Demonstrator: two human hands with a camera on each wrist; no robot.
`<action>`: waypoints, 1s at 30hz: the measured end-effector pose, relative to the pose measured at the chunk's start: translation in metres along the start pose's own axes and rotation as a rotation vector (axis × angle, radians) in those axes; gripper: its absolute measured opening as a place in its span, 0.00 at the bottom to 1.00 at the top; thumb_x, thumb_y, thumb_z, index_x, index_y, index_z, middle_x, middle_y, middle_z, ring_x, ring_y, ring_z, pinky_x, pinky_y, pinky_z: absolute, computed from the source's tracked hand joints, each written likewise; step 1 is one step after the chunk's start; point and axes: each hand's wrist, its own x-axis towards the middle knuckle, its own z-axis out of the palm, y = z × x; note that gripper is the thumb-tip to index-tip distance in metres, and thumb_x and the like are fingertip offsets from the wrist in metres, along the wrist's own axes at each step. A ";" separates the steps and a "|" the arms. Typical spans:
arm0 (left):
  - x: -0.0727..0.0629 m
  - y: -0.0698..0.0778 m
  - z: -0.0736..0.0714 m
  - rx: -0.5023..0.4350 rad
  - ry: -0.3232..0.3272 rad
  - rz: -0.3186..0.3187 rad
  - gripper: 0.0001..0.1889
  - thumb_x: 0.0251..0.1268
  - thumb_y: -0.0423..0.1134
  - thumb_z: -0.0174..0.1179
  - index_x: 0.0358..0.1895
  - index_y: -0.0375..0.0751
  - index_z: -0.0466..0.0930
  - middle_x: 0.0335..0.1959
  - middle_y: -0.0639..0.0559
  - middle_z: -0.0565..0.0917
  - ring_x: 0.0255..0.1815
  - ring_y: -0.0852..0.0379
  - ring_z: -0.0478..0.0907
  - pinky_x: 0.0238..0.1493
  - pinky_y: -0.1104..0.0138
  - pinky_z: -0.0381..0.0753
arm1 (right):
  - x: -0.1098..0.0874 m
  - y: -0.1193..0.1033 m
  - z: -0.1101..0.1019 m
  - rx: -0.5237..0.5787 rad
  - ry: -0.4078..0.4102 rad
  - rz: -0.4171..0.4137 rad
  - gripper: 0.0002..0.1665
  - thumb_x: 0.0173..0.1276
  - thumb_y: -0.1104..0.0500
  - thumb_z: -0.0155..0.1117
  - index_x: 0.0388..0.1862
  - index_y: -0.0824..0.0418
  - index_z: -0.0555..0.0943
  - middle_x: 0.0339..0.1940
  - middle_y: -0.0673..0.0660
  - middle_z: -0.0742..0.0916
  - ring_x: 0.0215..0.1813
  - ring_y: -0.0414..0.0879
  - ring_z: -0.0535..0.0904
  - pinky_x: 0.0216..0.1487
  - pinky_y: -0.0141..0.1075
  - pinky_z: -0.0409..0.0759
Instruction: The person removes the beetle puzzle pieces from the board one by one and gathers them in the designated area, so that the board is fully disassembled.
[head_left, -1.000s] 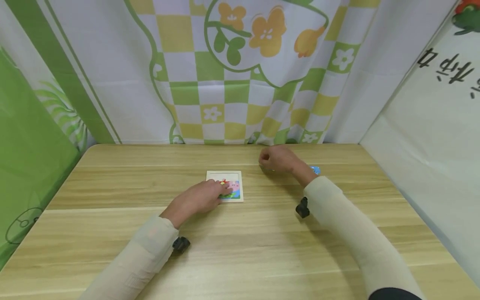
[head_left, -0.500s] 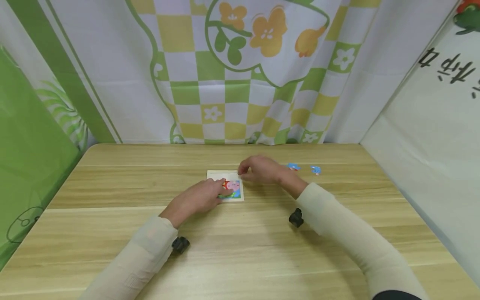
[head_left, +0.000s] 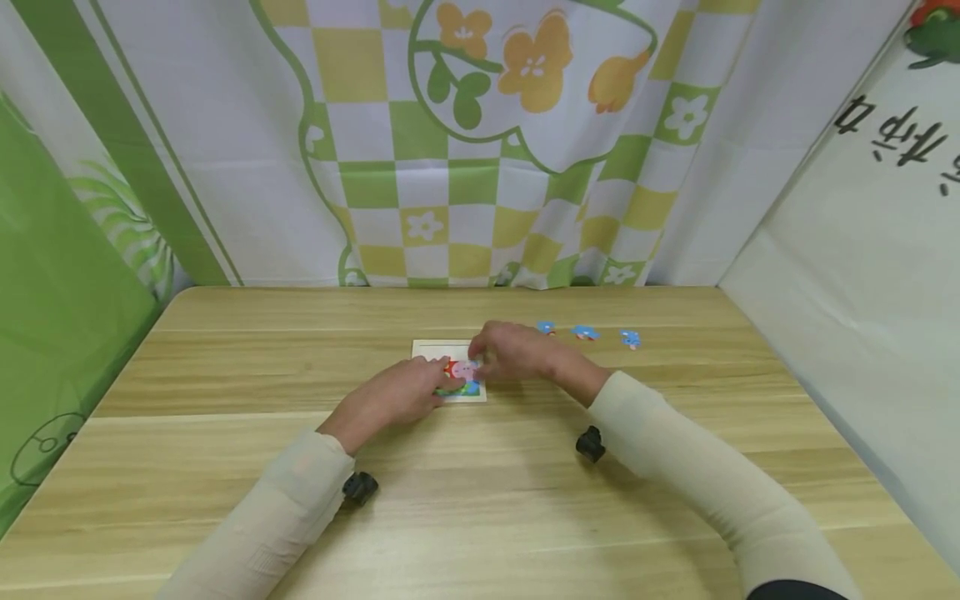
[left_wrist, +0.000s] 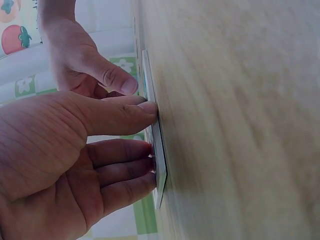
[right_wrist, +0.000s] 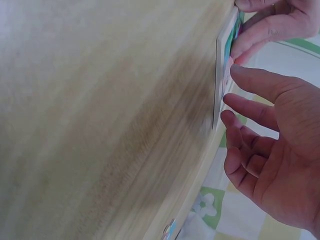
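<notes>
A small puzzle board (head_left: 437,349) with a pale rim lies on the table, its lower part filled with a pink, red, blue and green picture (head_left: 461,371). My left hand (head_left: 401,390) rests on its left side; in the left wrist view the extended fingers (left_wrist: 127,187) touch the board's face and the thumb reaches its edge. At the right side of the picture is my right hand (head_left: 514,351). Its thumb and index fingertips come right at the board in the right wrist view, standing apart with no piece visible between them. The other fingers bend loosely.
Three loose blue puzzle pieces lie in a row behind and right of the right hand: a left one (head_left: 546,327), a middle one (head_left: 586,332) and a right one (head_left: 630,338). A checkered curtain (head_left: 472,183) hangs along the table's (head_left: 480,500) back edge.
My right hand has moved left and slightly nearer from the back of the table to the board, uncovering the loose blue pieces. My left hand has stayed on the board.
</notes>
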 end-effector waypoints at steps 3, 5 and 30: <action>0.001 0.000 -0.001 -0.001 -0.001 0.004 0.22 0.74 0.34 0.63 0.69 0.47 0.79 0.71 0.32 0.72 0.53 0.38 0.80 0.54 0.50 0.81 | 0.000 -0.002 0.001 -0.023 -0.007 0.016 0.18 0.70 0.53 0.73 0.54 0.60 0.87 0.50 0.54 0.84 0.53 0.48 0.79 0.56 0.44 0.78; 0.001 0.001 -0.002 0.002 -0.001 0.005 0.22 0.74 0.34 0.63 0.69 0.47 0.80 0.71 0.31 0.72 0.53 0.38 0.81 0.54 0.50 0.81 | -0.001 -0.003 0.002 -0.033 -0.004 0.031 0.18 0.70 0.52 0.73 0.54 0.59 0.87 0.50 0.53 0.84 0.53 0.48 0.79 0.56 0.44 0.78; 0.001 0.005 -0.003 -0.015 -0.011 -0.009 0.23 0.75 0.33 0.62 0.70 0.45 0.78 0.72 0.31 0.70 0.52 0.41 0.80 0.53 0.52 0.80 | -0.003 -0.003 0.008 -0.008 0.054 0.054 0.18 0.68 0.52 0.74 0.52 0.60 0.85 0.46 0.52 0.85 0.49 0.46 0.80 0.53 0.42 0.79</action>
